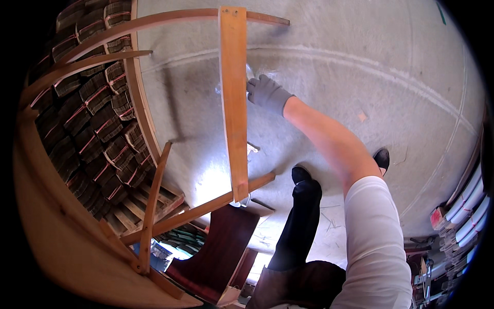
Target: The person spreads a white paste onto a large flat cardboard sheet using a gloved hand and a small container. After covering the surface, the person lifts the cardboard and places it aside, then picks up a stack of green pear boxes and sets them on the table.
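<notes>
A wooden furniture frame with long curved legs fills the left side, and a straight orange-brown slat (234,103) with small holes near its far end spans two of its legs. My right hand (268,94), in a grey glove, is beside the slat's right edge, toward its far end. Its fingers are curled, and their tips are partly hidden at the slat. Something clear and shiny, perhaps plastic, shows around the fingers; what they grip cannot be made out. My left hand is out of view.
Bundles of brown pieces tied with pink cord (95,103) are stacked at the left by a wooden pallet (139,208). A dark red panel (218,252) stands near the lower middle. White tubes (465,206) lie at the right. My shoes (301,174) are on the concrete floor (350,31).
</notes>
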Demonstrator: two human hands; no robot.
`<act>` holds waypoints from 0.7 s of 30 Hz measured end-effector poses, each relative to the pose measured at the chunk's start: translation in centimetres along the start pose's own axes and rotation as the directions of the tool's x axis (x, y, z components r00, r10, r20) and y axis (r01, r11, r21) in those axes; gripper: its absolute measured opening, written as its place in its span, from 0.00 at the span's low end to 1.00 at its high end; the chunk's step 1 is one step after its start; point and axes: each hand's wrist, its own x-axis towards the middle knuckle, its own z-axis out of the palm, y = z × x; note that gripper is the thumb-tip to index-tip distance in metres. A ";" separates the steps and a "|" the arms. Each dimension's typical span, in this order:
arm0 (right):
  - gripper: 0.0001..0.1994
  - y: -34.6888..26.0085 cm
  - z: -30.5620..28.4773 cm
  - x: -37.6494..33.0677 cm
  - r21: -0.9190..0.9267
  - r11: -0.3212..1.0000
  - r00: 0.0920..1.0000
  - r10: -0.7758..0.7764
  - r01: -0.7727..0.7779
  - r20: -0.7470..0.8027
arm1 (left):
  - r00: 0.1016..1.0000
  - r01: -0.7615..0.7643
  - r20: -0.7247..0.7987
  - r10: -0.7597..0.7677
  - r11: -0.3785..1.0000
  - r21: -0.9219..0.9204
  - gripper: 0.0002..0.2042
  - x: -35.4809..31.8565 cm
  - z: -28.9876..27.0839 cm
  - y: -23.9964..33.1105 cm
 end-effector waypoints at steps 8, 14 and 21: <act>0.12 -0.1 -2.5 -0.6 0.260 0.945 0.976 0.170 -0.200 0.134 | 1.000 0.002 0.010 -0.003 1.000 0.012 0.27 0.4 0.2 0.3; 0.10 1.8 -3.6 -0.1 0.391 0.882 0.947 0.157 -0.262 0.280 | 1.000 -0.005 0.010 0.005 1.000 0.014 0.27 0.7 0.5 0.5; 0.11 1.5 -0.4 -3.1 0.796 0.529 0.915 0.398 -0.293 0.072 | 1.000 -0.014 0.015 0.013 1.000 0.016 0.27 1.0 0.5 0.8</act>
